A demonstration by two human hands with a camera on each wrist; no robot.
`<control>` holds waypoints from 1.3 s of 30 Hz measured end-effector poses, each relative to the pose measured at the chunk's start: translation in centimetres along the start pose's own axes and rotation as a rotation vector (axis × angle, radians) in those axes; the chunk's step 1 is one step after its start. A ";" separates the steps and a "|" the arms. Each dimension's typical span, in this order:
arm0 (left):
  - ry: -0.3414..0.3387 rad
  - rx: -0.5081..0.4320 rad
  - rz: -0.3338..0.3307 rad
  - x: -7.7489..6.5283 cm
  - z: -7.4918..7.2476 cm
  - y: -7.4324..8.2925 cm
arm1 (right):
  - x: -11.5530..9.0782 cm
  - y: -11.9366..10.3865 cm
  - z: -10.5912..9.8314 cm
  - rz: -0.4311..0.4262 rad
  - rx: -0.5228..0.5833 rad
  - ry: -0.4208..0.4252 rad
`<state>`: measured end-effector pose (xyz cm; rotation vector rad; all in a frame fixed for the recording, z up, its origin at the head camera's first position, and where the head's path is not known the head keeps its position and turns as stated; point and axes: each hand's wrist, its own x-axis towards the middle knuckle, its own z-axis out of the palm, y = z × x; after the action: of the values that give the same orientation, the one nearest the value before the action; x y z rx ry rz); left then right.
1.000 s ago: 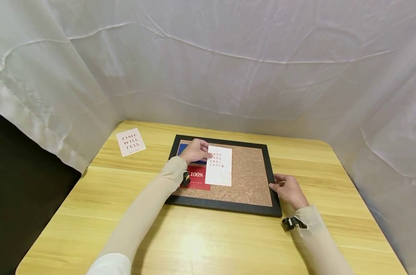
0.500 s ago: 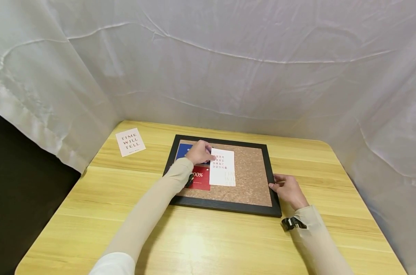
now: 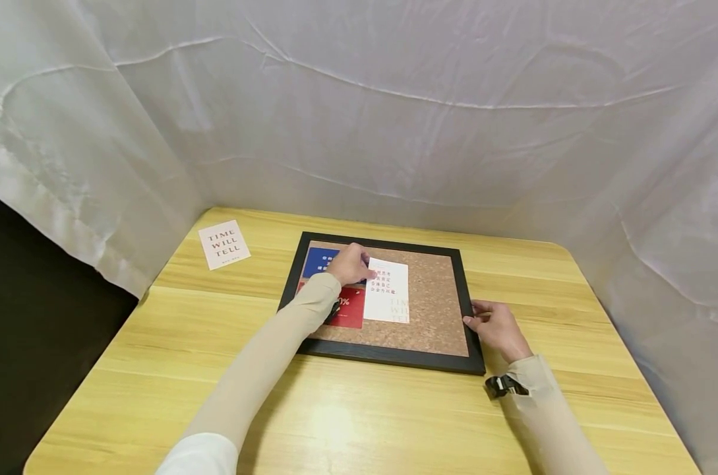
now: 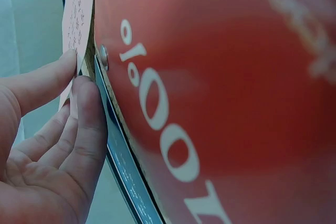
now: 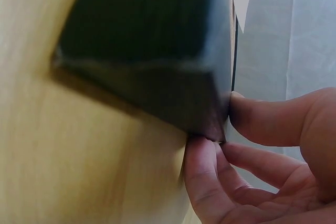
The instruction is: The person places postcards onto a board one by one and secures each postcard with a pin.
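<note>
We read TIME WILL TELL on the pale card (image 3: 225,245) at ten o'clock, 100% on the red card (image 4: 220,124), Chinese on the blue card (image 3: 319,265), and on the white card (image 3: 382,305) red Chinese, with perhaps TIM, WI, TE at five o'clock.

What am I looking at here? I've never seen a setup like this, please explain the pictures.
There's no robot: a person is working bare-handed. The wide view comes from a head-worn camera; the two close-ups come from black wrist-worn cameras. On the yellowish wooden table lies a rectangular cork board with a black frame. A blue rectangular card and a red rectangular card are on its left part. The left hand pinches a white rectangular card with red writing over the cork. The right hand grips the frame's right edge. A pale rectangular card reading "TIME WILL TELL" lies near the table's back left corner.
</note>
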<state>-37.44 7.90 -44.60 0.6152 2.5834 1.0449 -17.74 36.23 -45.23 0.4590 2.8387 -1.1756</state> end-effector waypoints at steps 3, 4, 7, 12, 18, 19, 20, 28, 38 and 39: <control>0.002 0.008 -0.001 0.0 0.0 0.0 | 0.0 0.0 0.0 -0.002 -0.001 0.000; 0.001 0.011 -0.003 0.0 0.1 0.0 | 0.0 0.0 0.1 -0.001 -0.001 0.000; -0.002 0.011 -0.014 0.0 0.1 0.2 | 0.0 0.1 0.1 0.001 -0.003 -0.002; -0.004 0.019 -0.021 0.0 0.2 0.4 | 0.0 0.1 0.1 -0.002 -0.005 -0.001; -0.002 0.062 -0.030 0.3 0.3 0.5 | 0.0 0.0 0.1 -0.007 -0.003 -0.002; 0.000 0.063 -0.032 0.3 0.3 0.5 | 0.0 0.0 0.1 -0.008 -0.003 -0.001; 0.001 0.066 -0.032 0.3 0.3 0.5 | 0.0 0.0 0.1 -0.009 -0.004 0.001; 0.016 0.073 -0.009 0.2 0.4 0.6 | 0.0 0.0 0.1 -0.014 -0.010 0.006; 0.040 0.057 -0.008 -0.1 0.4 0.8 | 0.0 -0.2 0.0 -0.011 -0.010 0.004; 0.041 0.056 -0.008 -0.1 0.4 0.8 | 0.0 -0.2 0.0 -0.013 -0.011 0.004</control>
<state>-36.91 8.61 -44.30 0.6026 2.6563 0.9964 -17.76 36.08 -45.08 0.4443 2.8542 -1.1624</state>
